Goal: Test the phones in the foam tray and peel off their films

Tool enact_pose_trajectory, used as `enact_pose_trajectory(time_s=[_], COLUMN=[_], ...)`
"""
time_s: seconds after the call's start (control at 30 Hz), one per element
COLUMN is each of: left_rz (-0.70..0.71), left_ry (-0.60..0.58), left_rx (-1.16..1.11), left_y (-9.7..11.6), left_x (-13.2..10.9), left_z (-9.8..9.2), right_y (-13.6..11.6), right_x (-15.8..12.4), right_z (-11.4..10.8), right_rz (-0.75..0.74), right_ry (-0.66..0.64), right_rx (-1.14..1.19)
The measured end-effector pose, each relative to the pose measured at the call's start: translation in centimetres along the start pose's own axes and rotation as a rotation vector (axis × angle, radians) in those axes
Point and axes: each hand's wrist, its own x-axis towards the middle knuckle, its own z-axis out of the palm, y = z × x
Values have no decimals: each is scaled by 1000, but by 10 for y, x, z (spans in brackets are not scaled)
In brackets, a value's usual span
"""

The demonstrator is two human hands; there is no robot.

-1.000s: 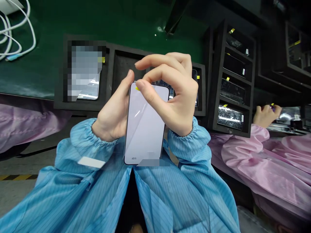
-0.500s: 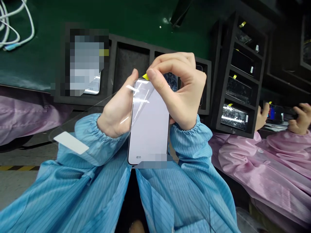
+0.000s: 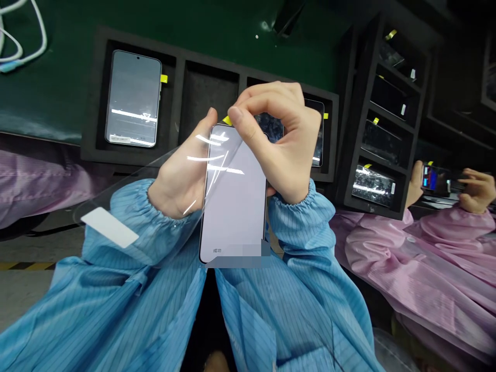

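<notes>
A smartphone [image 3: 236,206] with a lit pale screen stands upright in the picture in front of my body. My left hand [image 3: 182,165] holds it from behind and along its left side, thumb pointing up past the top corner. Between thumb and forefinger, my right hand [image 3: 279,139] pinches the yellow tab [image 3: 227,120] of a clear film at the phone's top edge. That clear protective film [image 3: 155,170] slants away to the lower left, over my left wrist, with a white label [image 3: 109,227] on it. Part of the screen's bottom is blurred out.
Behind my hands lies a black compartment tray [image 3: 180,103] with a phone [image 3: 134,98] in its left slot. A second black tray [image 3: 411,150] at right holds several film-covered phones. Beyond it, a co-worker's hands [image 3: 478,191] hold a phone. White cables [image 3: 39,31] lie at upper left.
Both hands and the phone have shifted slightly left. The film still hangs off to the lower left from the pinched tab.
</notes>
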Motion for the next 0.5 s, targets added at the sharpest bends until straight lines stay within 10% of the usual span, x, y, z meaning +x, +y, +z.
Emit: enact_pose_trajectory(time_s=[0.3, 0.5], left_rz=[2, 127], left_ry=[-52, 3], left_rx=[110, 2], left_y=[3, 5], left_x=[-5, -8], left_z=[-5, -1], right_y=[-7, -10], right_x=[-3, -8], right_z=[-9, -21], right_rz=[-57, -410], right_ry=[-68, -99], right_rx=[-23, -139])
